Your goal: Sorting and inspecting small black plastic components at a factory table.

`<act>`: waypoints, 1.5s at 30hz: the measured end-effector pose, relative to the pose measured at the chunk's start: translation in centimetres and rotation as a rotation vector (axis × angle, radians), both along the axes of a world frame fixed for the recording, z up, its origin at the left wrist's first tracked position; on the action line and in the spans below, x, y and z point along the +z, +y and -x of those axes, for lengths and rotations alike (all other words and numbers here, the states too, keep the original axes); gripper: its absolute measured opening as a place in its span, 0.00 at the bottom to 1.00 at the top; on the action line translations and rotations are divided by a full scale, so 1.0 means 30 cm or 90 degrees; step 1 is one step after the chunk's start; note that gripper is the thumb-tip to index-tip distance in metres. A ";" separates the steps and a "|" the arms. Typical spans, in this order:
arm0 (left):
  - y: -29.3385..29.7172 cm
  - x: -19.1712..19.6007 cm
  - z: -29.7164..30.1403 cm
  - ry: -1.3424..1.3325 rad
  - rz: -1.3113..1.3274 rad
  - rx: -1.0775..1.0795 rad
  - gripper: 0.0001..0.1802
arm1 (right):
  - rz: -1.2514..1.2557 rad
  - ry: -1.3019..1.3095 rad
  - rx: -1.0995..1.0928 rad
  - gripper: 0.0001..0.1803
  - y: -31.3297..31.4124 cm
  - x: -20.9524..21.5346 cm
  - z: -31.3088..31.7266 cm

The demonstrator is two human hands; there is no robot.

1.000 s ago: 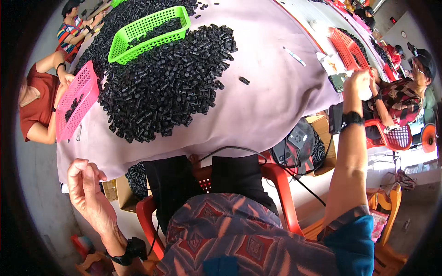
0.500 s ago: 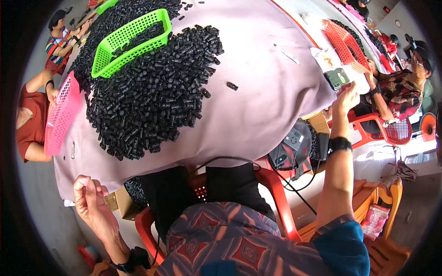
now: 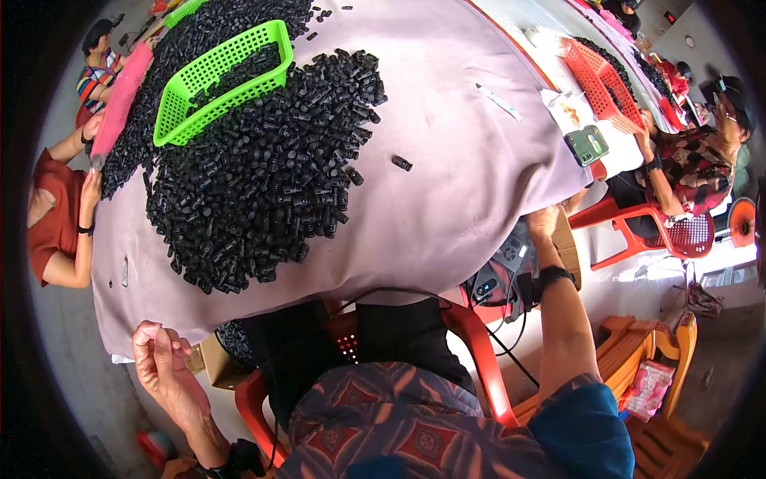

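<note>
My left hand [image 3: 167,367] hangs beside the table's near left corner, its fingers curled and thumb pressed close to them. Anything small inside it is too hidden to make out. At the table's right edge my right hand [image 3: 544,223] reaches down by the cloth, next to a cardboard box [image 3: 568,247]; its fingers are mostly out of sight. A large heap of small black plastic parts [image 3: 255,176] covers the left of the pinkish tablecloth [image 3: 431,215]. One single black part [image 3: 401,163] lies apart from the heap.
A green basket [image 3: 171,132] sits on the heap. On the left, a co-worker's hands hold a pink basket [image 3: 120,100]. To the right are a green phone [image 3: 586,144], a red basket [image 3: 598,80], a seated person and a dark bag [image 3: 491,279] with cables. A red chair [image 3: 483,351] surrounds me.
My right hand has dropped from beside the phone to below the table edge. The co-worker's pink basket has moved farther away, over the heap. My left hand has barely moved.
</note>
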State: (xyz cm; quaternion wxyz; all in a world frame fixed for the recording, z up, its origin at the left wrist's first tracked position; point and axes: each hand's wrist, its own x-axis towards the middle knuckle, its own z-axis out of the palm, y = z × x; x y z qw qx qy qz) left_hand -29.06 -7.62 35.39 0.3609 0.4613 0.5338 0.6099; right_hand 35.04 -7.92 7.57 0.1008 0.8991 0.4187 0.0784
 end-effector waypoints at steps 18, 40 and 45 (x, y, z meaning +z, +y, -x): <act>-0.001 -0.033 -0.051 0.044 0.051 -0.007 0.04 | -0.069 0.116 0.189 0.25 0.005 -0.026 0.121; -0.062 -0.029 -0.079 0.046 0.049 -0.034 0.04 | -0.058 0.324 0.281 0.30 -0.021 0.107 0.189; -0.075 -0.044 -0.104 0.034 0.059 -0.064 0.04 | -0.004 0.281 0.301 0.39 -0.080 0.049 0.177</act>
